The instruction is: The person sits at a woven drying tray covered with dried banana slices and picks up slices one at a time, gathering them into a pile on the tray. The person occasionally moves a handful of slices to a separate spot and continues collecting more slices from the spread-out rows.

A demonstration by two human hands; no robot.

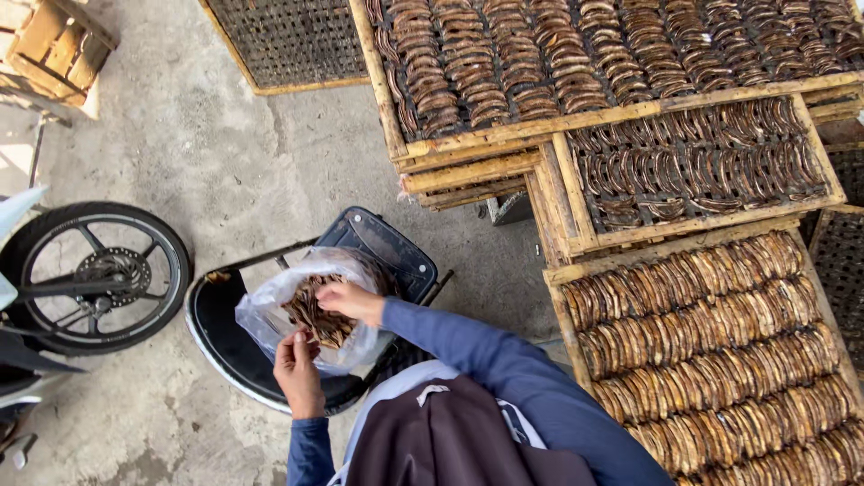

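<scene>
Clear crinkled plastic bag (310, 310) of brown dried curved fruit strips (319, 315) sits on round black basin (225, 346), near black folding chair (382, 247). Left hand (297, 373) pinches bag rim, holding mouth open. Right hand (349, 301) curled inside bag, fingers closed over strips. Filling step looks underway; next move likely needs mouth kept wide, more strips from wooden drying rack (711, 355) at right. Motorcycle wheel (94, 274) at left
</scene>
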